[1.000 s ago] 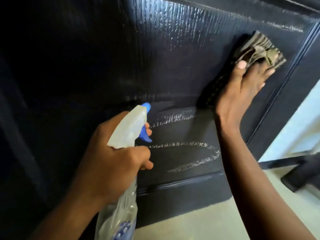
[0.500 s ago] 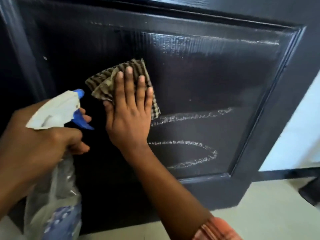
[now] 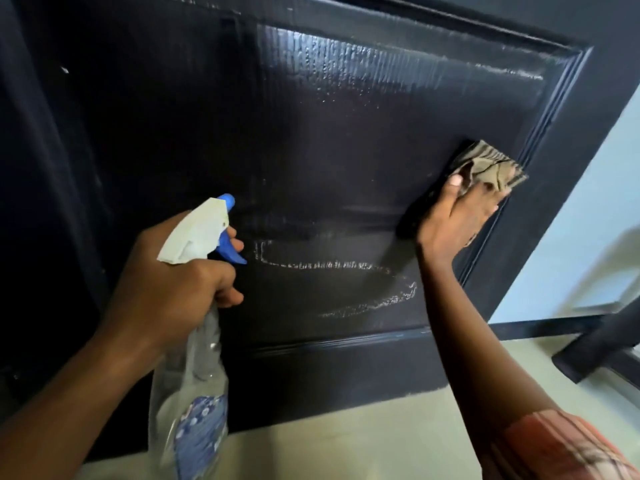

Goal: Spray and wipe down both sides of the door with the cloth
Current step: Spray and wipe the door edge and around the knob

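A black panelled door fills the view, its recessed panel wet and streaked with spray marks low down. My right hand presses a brown striped cloth flat against the panel's right edge, fingers laid over it. My left hand grips the neck of a clear spray bottle with a white head and blue trigger, held upright in front of the door's lower left. The bottle's nozzle points toward the door.
Pale floor runs under the door's bottom edge. A light blue wall shows past the door's right side, with a dark frame piece low at the right.
My right hand has swept the cloth from the panel's left side across to its right edge. The spray bottle has shifted rightward in view.
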The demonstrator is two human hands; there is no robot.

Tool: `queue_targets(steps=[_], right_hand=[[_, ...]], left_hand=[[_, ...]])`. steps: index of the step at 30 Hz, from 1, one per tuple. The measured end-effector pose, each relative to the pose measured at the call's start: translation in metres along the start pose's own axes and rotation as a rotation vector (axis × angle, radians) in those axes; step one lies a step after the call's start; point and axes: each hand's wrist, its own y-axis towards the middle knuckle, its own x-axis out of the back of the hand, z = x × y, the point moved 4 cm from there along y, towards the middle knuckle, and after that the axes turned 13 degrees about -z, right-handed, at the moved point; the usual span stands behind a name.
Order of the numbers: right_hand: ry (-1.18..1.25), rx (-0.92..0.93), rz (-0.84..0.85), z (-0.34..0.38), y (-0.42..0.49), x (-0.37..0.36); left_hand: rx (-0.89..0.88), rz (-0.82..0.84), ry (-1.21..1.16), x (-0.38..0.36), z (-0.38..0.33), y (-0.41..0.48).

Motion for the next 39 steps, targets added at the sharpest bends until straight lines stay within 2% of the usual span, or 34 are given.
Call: queue_targets(steps=[2,3,7,9,12,18,22,24,27,30,34,39], right_hand=[[0.029,0.037,-0.030,0.012,-0.015,-0.006],[0.043,0.121,-0.027,0.024,-0.030,-0.008],[0.063,0.510,0.228,0.068,-0.141,-0.019],[0.032,0.639,0.352,0.069,-0.190,-0.017],[0.043,0.701,0.341,0.050,-0.203,-0.017],[-0.068,0.534,0.205,-0.020,-0.089,-0.007],[-0.059,0.182,0.136,-0.076,-0.026,0.018],[-0.018,0.092,0.103,-0.087,-0.017,0.024],[-0.043,0.134,0.085,-0.081,-0.035,0.015],[-0.062,0.165,0.140,-0.058,-0.078,-0.001],[0.035,0.453,0.269,-0.008,-0.157,-0.007],[0.017,0.549,0.342,0.008,-0.205,-0.009]], left_hand=[[0.003,-0.008,-0.069,0.000,-0.010,0.001],[-0.002,-0.006,-0.077,-0.003,-0.015,0.001],[-0.053,0.013,-0.037,-0.005,-0.022,0.011],[-0.061,0.020,-0.019,-0.009,-0.023,0.013],[-0.053,-0.016,-0.039,-0.012,-0.018,0.008],[0.019,0.023,0.008,-0.028,-0.005,-0.001],[0.024,0.033,0.057,-0.034,0.000,-0.007],[0.030,0.048,0.081,-0.033,0.007,-0.012],[0.038,0.050,0.087,-0.023,0.015,-0.017],[0.049,0.024,0.097,-0.014,0.018,-0.014],[0.016,0.023,0.113,-0.023,0.015,-0.014],[0.035,-0.005,0.071,-0.041,0.021,-0.016]])
